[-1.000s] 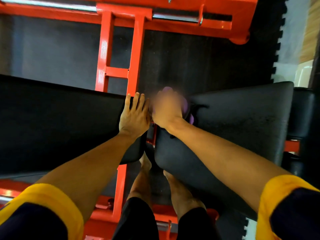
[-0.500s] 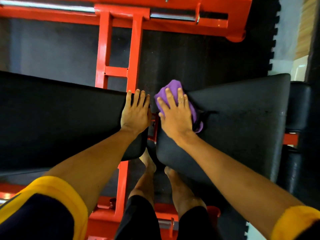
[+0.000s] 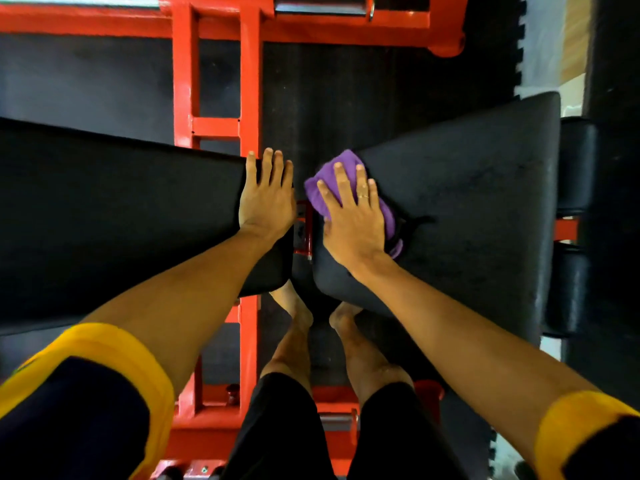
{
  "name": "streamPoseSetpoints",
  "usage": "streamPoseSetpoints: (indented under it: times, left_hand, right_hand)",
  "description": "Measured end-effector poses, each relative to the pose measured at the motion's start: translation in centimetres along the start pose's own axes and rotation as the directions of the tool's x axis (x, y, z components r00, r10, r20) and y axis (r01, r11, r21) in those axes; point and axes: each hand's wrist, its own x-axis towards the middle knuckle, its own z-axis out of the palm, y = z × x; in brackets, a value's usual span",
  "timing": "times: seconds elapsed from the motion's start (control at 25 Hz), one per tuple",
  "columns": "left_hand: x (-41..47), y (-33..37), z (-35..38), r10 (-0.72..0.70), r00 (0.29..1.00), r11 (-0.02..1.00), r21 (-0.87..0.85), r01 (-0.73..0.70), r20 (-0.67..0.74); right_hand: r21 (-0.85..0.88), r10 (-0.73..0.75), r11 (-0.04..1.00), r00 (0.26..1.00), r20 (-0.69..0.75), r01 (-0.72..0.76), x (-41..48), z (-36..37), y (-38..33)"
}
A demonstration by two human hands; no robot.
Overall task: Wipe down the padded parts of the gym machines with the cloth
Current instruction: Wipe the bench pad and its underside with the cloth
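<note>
Two black padded bench sections meet below me: a long left pad (image 3: 121,220) and a right pad (image 3: 478,209). My right hand (image 3: 353,216) lies flat with straight fingers on a folded purple cloth (image 3: 329,181), pressing it onto the left end of the right pad. Most of the cloth is hidden under the palm; a purple corner shows by the wrist. My left hand (image 3: 268,199) rests flat on the right end of the left pad, fingers straight and together.
The orange steel frame (image 3: 214,98) of the machine runs under the pads and across the top. Black rubber floor mats lie beneath. Black roller pads (image 3: 576,168) stand at the right edge. My bare feet (image 3: 311,317) stand between the two pads.
One second ago my right hand was a blur over the cloth at the pad's end. It now lies flat on the cloth, slightly further right on the pad. My left hand has stayed put.
</note>
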Motion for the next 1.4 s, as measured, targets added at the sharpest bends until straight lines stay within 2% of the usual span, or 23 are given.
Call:
streamPoseSetpoints:
  times: [0.12, 0.28, 0.36, 0.44, 0.52, 0.56, 0.68, 0.84, 1.0, 1.16, 1.28, 1.4]
  left_hand:
    - [-1.0, 0.0, 0.3, 0.059, 0.998, 0.998, 0.038, -0.058, -0.022]
    - [-5.2, 0.0, 1.5, 0.137, 0.989, 0.99, 0.044, -0.135, -0.049]
    - [-7.2, 0.2, 1.9, 0.153, 0.987, 0.988, 0.028, -0.151, -0.055]
    - [-9.0, 0.3, 2.2, 0.16, 0.985, 0.987, 0.0, -0.161, -0.056]
    - [-10.3, 0.4, 2.5, 0.159, 0.986, 0.987, -0.007, -0.159, -0.055]
    - [-10.6, 0.4, 2.6, 0.161, 0.985, 0.987, -0.01, -0.161, -0.055]
    - [-11.2, 0.7, 2.7, 0.163, 0.984, 0.986, -0.009, -0.164, -0.066]
    - [-11.1, 0.9, 2.7, 0.164, 0.985, 0.986, -0.008, -0.165, -0.062]
    - [-11.0, 0.9, 2.7, 0.161, 0.984, 0.987, -0.013, -0.162, -0.076]
    - [-11.1, 1.3, 3.0, 0.166, 0.982, 0.986, -0.014, -0.167, -0.086]
    - [-11.0, 1.2, 3.2, 0.158, 0.983, 0.987, 0.011, -0.158, -0.097]
    - [-11.0, 1.2, 2.8, 0.16, 0.984, 0.987, -0.011, -0.162, -0.081]
  right_hand:
    - [0.005, -0.148, 0.989, 0.987, 0.066, 0.148, -4.5, 2.4, -2.8]
    - [-0.077, -0.335, 0.933, 0.925, 0.18, 0.352, -10.9, 2.8, -0.5]
    - [-0.116, -0.285, 0.945, 0.944, 0.165, 0.306, -10.5, 1.4, 1.9]
    - [-0.132, -0.139, 0.979, 0.98, 0.145, 0.158, -9.2, 0.3, 2.4]
    - [-0.089, -0.032, 0.995, 0.992, 0.124, 0.044, -8.7, 0.5, 0.0]
    - [-0.075, -0.031, 0.996, 0.989, 0.144, 0.042, -8.8, 1.2, -1.7]
    - [-0.125, -0.161, 0.972, 0.95, 0.269, 0.2, -10.3, 3.3, -4.0]
    - [-0.234, -0.291, 0.903, 0.913, 0.286, 0.361, -12.9, 2.3, 0.8]
    - [-0.277, -0.283, 0.895, 0.925, 0.255, 0.35, -15.3, 1.3, 3.4]
    - [-0.309, -0.297, 0.875, 0.918, 0.262, 0.371, -11.9, 3.8, -2.5]
    - [-0.284, -0.316, 0.864, 0.887, 0.335, 0.415, -9.3, 4.6, -5.4]
    - [-0.279, -0.314, 0.882, 0.916, 0.25, 0.379, -10.8, 3.6, -2.6]
